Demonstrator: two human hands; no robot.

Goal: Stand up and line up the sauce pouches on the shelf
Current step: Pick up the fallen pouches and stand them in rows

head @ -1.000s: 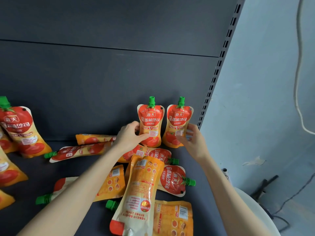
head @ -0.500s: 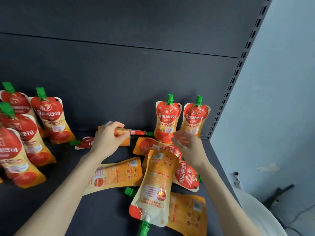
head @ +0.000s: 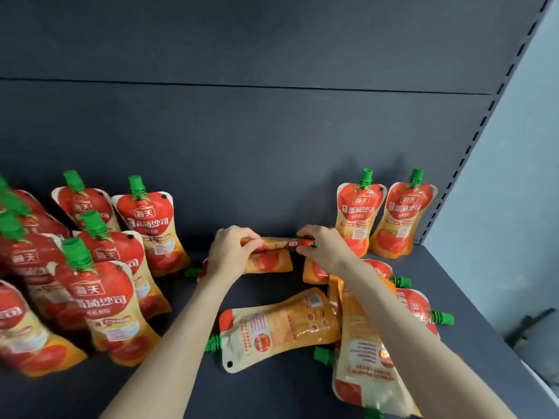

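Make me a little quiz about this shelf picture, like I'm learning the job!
1. True or false: the left hand and right hand grip one pouch together.
2. The caps are: A red, B green, C blue.
3. How many upright pouches stand to the right of both hands?
Key: 1 true; 2 B; 3 two.

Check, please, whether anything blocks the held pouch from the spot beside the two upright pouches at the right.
Nothing visible does: the held pouch, gripped by the left hand and right hand, lies right beside the upright pouches. One flat pouch lies just in front.
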